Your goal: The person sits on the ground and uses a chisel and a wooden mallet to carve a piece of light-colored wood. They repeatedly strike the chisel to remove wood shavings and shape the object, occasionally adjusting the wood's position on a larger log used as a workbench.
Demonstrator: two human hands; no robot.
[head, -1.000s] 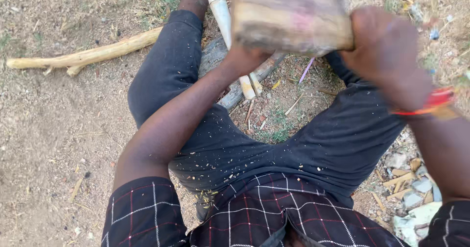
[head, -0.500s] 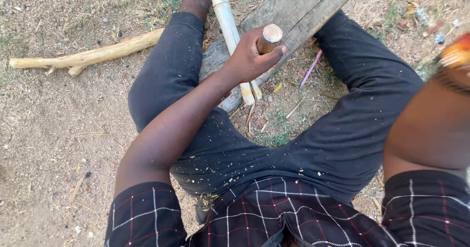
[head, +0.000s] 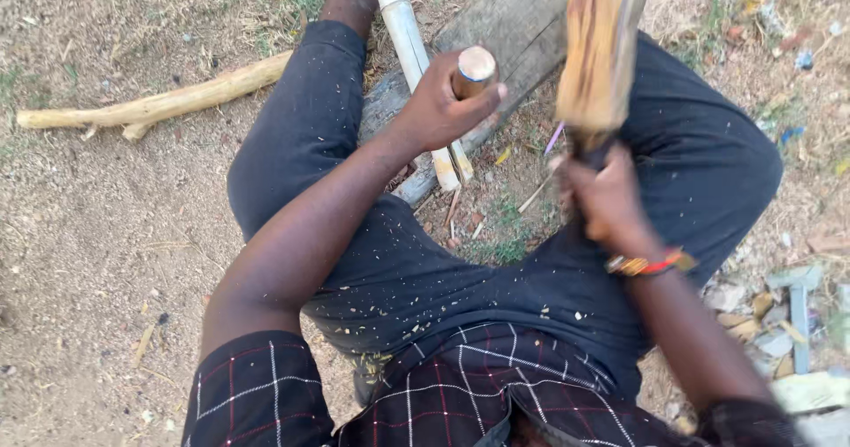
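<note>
Between the spread legs in dark trousers, on dry sandy ground, lies a grey weathered plank (head: 522,22) with a rough grain. Across it rests a pale bamboo stalk (head: 409,44), smooth and round. The left hand (head: 443,106) has its fingers wrapped tight around a short wooden handle (head: 475,68), whose cut end is light and round; it stands upright over the plank. The right hand (head: 606,199), with a coloured wristband, has its fingers clamped on the dark grip of a thick wooden mallet (head: 602,49), blurred, beside the handle. A pale bare branch (head: 168,104) lies left of the leg. Small pale scraps (head: 788,323) lie at the right.
</note>
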